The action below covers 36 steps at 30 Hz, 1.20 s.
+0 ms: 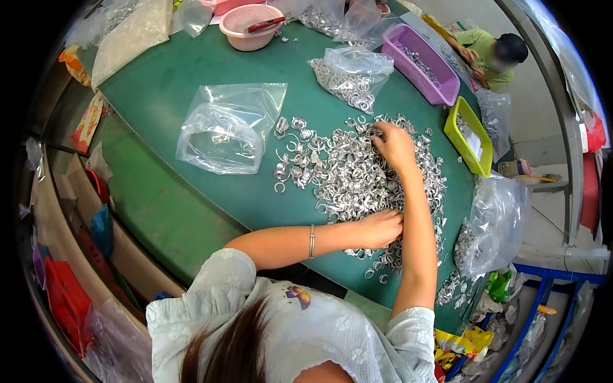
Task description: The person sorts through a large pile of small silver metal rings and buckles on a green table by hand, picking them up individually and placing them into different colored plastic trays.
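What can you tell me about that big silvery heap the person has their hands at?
The heap is many small, shiny, silver-grey pieces that look like metal, many curved like open rings. It lies loose and uneven, spread on the green tabletop, with stray pieces around its edges. The left hand touches its near side; the right hand is at its far side.

the green table (pixel 159 83) carries a wide heap of small silvery metal pieces (pixel 348 182), a looser cluster (pixel 299 172) of them just to its left, a crumpled clear plastic bag (pixel 223 131), a see-through bag (pixel 354 83) holding similar pieces, a pink basin (pixel 249 42), a purple basket (pixel 446 96) and a yellow-green basket (pixel 479 167).
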Tool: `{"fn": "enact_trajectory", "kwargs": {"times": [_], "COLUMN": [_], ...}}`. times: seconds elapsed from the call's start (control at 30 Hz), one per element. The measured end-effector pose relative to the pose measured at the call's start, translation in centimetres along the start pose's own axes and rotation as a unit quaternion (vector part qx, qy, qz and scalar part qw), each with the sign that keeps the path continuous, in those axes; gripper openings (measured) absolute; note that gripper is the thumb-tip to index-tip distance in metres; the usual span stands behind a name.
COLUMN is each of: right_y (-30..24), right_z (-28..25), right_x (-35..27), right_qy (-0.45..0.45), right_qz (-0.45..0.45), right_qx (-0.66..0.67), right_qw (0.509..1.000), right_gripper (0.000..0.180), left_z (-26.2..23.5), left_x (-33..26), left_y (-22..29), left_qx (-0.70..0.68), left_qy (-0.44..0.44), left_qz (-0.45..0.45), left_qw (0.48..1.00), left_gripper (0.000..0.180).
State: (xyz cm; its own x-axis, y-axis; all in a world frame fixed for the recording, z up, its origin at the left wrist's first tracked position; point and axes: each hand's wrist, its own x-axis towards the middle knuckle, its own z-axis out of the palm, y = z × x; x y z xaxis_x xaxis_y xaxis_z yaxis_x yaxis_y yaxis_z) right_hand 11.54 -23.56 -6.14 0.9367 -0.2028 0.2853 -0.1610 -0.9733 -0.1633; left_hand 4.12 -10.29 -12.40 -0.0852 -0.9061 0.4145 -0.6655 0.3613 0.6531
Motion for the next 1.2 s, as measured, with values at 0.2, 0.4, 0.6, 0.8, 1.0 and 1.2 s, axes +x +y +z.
{"fn": "enact_trajectory", "kwargs": {"times": [0.2, 0.4, 0.6, 0.8, 1.0, 1.2], "right_y": [0.2, 2.7, 1.2, -1.5, -1.0, 4.0], "right_z": [-0.6, -2.9, -3.5, -4.3, -4.9, -10.3], "right_x": [-0.2, -4.9, -8.9, -9.0, -14.2, -22.3], "right_qy": [-0.049, 0.074, 0.156, 0.165, 0.067, 0.329], "right_qz": [0.04, 0.243, 0.209, 0.297, 0.281, 0.249], "right_qx": [0.071, 0.763, 0.956, 0.924, 0.947, 0.896], "right_qw": [0.995, 0.594, 0.138, 0.177, 0.143, 0.165], "right_gripper": [0.013, 0.019, 0.023, 0.024, 0.039, 0.028], "left_z": [-0.7, -0.8, -0.2, -0.3, -1.1, -1.3], "left_x": [-0.1, -0.3, -0.1, -0.2, 0.0, -0.3], "left_y": [0.3, 0.2, 0.2, 0.1, 0.7, -0.5], "left_qx": [0.017, 0.015, 0.023, 0.006, 0.052, -0.033], "left_qy": [0.006, 0.033, 0.041, 0.021, -0.072, 0.012], "left_qz": [-0.005, 0.006, 0.021, -0.005, -0.001, 0.004], "left_qw": [1.0, 0.999, 0.999, 1.0, 0.996, 0.999], "left_gripper": [0.026, 0.023, 0.016, 0.017, 0.017, 0.024]}}
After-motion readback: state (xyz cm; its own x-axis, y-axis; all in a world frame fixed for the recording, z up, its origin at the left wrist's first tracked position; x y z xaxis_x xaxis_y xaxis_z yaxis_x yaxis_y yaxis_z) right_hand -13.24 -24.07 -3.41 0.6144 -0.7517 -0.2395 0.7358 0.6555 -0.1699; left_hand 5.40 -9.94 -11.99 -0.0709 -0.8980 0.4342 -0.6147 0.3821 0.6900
